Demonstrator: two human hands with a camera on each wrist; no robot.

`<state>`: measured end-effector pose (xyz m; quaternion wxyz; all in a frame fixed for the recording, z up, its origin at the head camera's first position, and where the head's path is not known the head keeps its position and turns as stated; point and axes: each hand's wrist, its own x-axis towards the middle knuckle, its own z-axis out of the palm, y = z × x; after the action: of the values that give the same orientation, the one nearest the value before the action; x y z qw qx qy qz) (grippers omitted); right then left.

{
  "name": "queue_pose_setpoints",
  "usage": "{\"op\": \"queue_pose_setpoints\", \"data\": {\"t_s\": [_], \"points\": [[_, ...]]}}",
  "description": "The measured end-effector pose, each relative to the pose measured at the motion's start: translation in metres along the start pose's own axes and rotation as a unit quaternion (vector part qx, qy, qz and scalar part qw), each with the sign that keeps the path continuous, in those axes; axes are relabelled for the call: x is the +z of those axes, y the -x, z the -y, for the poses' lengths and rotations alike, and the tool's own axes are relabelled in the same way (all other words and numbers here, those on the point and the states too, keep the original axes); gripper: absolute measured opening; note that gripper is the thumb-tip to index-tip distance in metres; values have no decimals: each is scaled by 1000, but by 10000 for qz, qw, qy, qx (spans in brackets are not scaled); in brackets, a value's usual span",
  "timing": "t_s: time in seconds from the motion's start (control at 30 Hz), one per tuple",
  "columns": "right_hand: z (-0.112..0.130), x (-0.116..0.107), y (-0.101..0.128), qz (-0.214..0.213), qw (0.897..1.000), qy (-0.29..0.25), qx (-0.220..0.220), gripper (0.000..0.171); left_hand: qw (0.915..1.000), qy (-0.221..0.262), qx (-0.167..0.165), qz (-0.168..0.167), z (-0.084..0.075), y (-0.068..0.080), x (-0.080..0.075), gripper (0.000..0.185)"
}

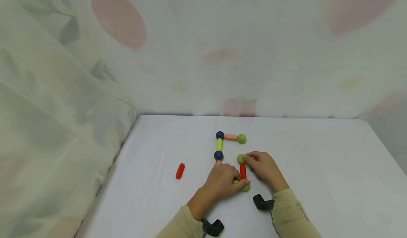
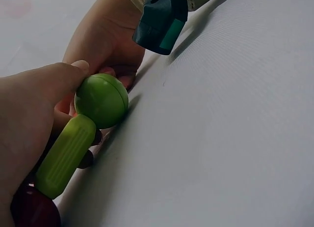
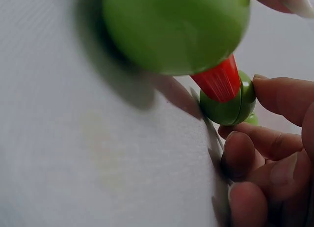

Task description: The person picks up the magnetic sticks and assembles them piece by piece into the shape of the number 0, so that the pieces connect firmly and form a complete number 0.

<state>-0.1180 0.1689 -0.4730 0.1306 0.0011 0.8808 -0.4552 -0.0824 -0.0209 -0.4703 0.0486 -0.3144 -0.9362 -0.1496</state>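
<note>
My left hand (image 1: 222, 179) holds the lower green ball (image 2: 101, 100) with its thumb across it. From that ball a yellow-green stick (image 2: 66, 156) runs to a dark red ball (image 2: 34, 207), which the hand hides in the head view. A red stick (image 1: 243, 171) joins the lower green ball to an upper green ball (image 3: 225, 106). Thumb and fingers of my right hand (image 1: 262, 165) pinch this upper ball. Beyond the left knuckles, a dark blue ball (image 1: 218, 155) has a red piece at its near side, mostly covered by the left hand.
Farther back, a yellow-green stick (image 1: 219, 145) links to another dark blue ball (image 1: 220, 135), then an orange stick (image 1: 230, 137) and a green ball (image 1: 242, 138). A loose red stick (image 1: 180, 171) lies left on the white table (image 1: 318, 167). Patterned cloth (image 1: 190, 36) hangs behind.
</note>
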Motion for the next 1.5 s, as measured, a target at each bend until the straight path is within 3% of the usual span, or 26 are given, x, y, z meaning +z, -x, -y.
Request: {"op": "queue_pose_setpoints", "data": {"t_s": [0.23,0.37,0.47,0.57,0.63,0.7,0.83,0.93,1.1,1.27,1.4,1.5], "points": [[-2,-3,1,-43,9997,-172,172,43,9992,359,15,185,0,-3,-8,35],[-3,-1,1,-64,9994,-225,250,41,9979,636,10,77,7,-2,-19,21],[-2,2,-1,-62,9993,-223,294,40,9969,752,-215,-57,16,1,-33,12],[1,6,-5,-16,9993,-249,295,40,9932,872,-768,-9,29,8,-53,14],[4,9,-6,19,9994,-245,254,39,9869,978,-1276,156,42,15,-69,19],[6,11,-8,52,9995,-248,201,39,9754,1098,-1866,419,57,25,-84,25],[7,12,-8,97,9996,-204,153,39,9441,1273,-2908,887,90,51,-108,42],[6,10,-8,90,9996,-169,214,40,9227,1467,-3395,1091,111,66,-117,46],[4,7,-6,95,9988,-277,391,42,9021,1694,-3730,1358,129,74,-117,39],[4,6,-6,134,9985,-385,376,42,8900,1764,-3943,1458,134,74,-109,37],[4,6,-7,121,9989,-360,264,41,8897,1780,-3961,1409,136,75,-103,32],[5,6,-7,141,9991,-306,246,40,8949,1739,-3882,1347,137,75,-100,28]]}}
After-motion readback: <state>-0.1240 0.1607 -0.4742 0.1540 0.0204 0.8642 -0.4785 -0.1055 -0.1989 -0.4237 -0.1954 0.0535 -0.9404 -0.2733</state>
